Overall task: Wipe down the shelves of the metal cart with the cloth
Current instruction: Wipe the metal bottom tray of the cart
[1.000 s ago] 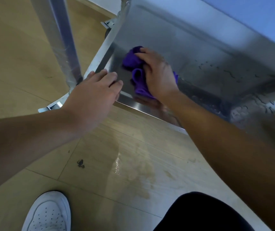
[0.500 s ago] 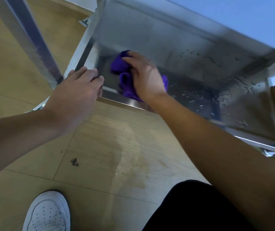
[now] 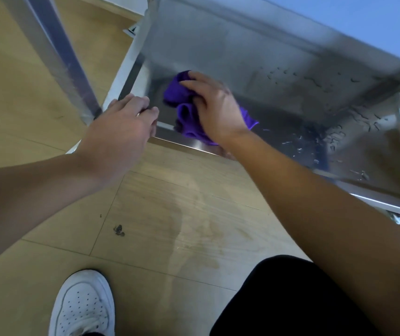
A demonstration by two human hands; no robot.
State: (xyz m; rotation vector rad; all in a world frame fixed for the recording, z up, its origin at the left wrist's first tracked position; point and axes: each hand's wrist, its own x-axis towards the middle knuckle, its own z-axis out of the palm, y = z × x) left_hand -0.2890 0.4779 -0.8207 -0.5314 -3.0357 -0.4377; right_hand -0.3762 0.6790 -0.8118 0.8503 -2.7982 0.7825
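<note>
A bunched purple cloth [image 3: 184, 105] lies on the lower metal shelf [image 3: 254, 69] of the cart, near its front left corner. My right hand [image 3: 214, 107] lies over the cloth with curled fingers gripping it and presses it onto the shelf. My left hand [image 3: 121, 127] rests on the shelf's front left rim, fingers curled over the edge beside the cart's upright post [image 3: 60, 57]. Water droplets speckle the right part of the shelf [image 3: 315, 139].
The cart stands on a wooden plank floor [image 3: 169, 214] with a small dark spot [image 3: 119, 230]. My white shoe [image 3: 82, 304] and a black trouser leg [image 3: 279, 299] are at the bottom. A caster [image 3: 397, 218] shows at the cart's right corner.
The view has shifted a little. My right hand with the cloth stays near the shelf's front left corner with small wiping movement; my left hand keeps hold of the rim.
</note>
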